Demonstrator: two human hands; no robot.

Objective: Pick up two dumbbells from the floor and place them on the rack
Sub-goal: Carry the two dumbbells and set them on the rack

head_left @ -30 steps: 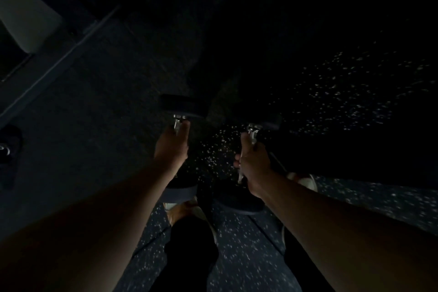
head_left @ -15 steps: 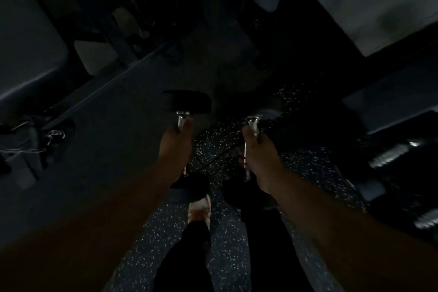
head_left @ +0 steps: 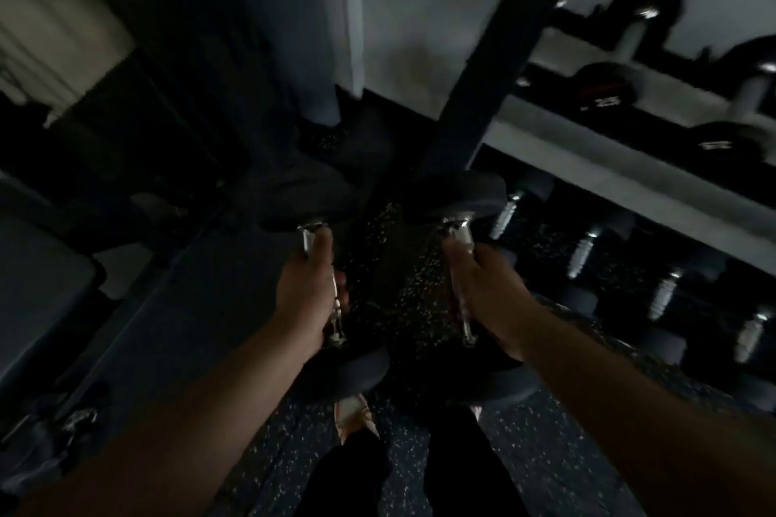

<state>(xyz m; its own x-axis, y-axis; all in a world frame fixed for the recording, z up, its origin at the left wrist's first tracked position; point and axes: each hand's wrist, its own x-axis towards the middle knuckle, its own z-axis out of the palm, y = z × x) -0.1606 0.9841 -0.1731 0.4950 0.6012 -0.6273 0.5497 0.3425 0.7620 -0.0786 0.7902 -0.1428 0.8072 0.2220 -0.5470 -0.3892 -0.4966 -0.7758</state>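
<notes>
Dim gym. Left hand (head_left: pixel 308 292) wrapped tight on chrome handle of black round-headed left dumbbell (head_left: pixel 313 206); right hand (head_left: pixel 483 294) likewise clamps matching right dumbbell (head_left: pixel 455 193). Both off speckled rubber floor (head_left: pixel 537 462), carried level toward black-framed tiered rack (head_left: pixel 621 189) ahead-right, likely for balance.

Overall level: dim, underexposed; most of the left side falls into near-black.
Brightest areas: pale wall (head_left: pixel 441 13) at top and a cream patch at upper left.
Glints: chrome handles on the rack (head_left: pixel 630 180) catch small highlights.
Blur: motion smear across the rack and upper right.
Distortion: wide-angle bending toward the edges.
Noise: grainy, speckled floor (head_left: pixel 399 285).
</notes>
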